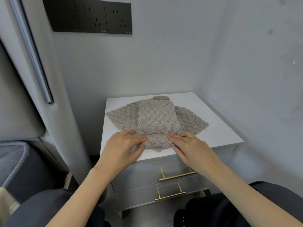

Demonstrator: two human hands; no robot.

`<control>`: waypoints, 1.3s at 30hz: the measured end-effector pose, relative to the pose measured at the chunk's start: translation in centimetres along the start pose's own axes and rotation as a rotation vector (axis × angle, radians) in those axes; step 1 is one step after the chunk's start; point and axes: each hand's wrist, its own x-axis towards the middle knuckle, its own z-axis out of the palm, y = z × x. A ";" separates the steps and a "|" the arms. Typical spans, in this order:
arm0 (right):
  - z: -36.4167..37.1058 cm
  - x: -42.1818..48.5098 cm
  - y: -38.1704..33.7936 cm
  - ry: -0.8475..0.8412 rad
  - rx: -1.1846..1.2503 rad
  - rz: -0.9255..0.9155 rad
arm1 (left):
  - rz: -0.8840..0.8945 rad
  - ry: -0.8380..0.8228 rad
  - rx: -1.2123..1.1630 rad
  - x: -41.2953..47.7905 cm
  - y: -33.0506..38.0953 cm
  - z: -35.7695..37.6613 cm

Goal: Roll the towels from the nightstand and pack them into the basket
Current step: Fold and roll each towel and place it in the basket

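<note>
Roll starting: my left hand [122,145] and right hand [188,145] pinch the towel [155,122] end between them; next, I judge, roll away.

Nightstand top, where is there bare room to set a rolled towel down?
Widest bare patch: right side of the nightstand, between the spread towels and the right edge. A thin strip along the wall behind them. Crowded: front centre, where left hand and right hand pinch the folded towel.
</note>
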 end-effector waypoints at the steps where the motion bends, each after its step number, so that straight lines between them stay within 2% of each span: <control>1: 0.0 0.1 0.1 0.011 0.002 0.008 | 0.004 0.003 -0.005 0.1 0.0 0.0; 4: 0.3 0.1 0.6 -0.012 -0.003 0.036 | 0.021 0.005 0.004 0.3 0.0 0.1; 6: 0.3 0.2 1.0 -0.014 0.083 0.078 | -0.015 0.043 -0.049 0.4 0.0 0.1; 10: -0.1 1.0 1.8 0.016 0.435 0.312 | -0.230 0.040 -0.334 0.9 0.2 0.2; 12: -0.1 1.5 2.0 -0.001 0.531 0.382 | -0.326 0.022 -0.481 1.2 0.3 0.4; 15: -0.1 2.2 2.0 0.025 0.647 0.455 | -0.469 0.042 -0.579 1.7 0.5 0.7; 17: 0.0 2.5 2.0 0.033 0.676 0.534 | -0.543 0.041 -0.557 2.1 0.7 0.9; 19: 0.3 2.8 2.0 0.049 0.661 0.610 | -0.576 0.058 -0.439 2.5 1.0 1.1; 22: 0.5 3.0 1.6 0.113 0.550 0.662 | -0.529 0.160 -0.231 2.8 1.5 1.0; 25: 0.3 2.9 0.9 0.264 0.289 0.570 | -0.341 0.240 -0.172 2.8 1.8 1.0; 27: 0.3 3.0 0.4 0.390 0.085 0.332 | -0.169 0.250 -0.123 2.9 2.1 1.2; 29: 0.7 3.0 -0.2 0.480 -0.012 0.055 | -0.055 0.263 -0.117 2.9 2.5 1.4; 31: 1.2 3.0 -0.7 0.459 -0.081 -0.118 | 0.001 0.266 -0.110 2.7 2.7 1.6; 34: 2.1 2.8 -0.8 0.388 -0.138 -0.184 | 0.054 0.254 -0.068 2.6 2.6 1.8; 39: 2.2 2.2 -0.3 0.358 -0.079 -0.148 | 0.068 0.187 0.053 2.0 2.0 1.8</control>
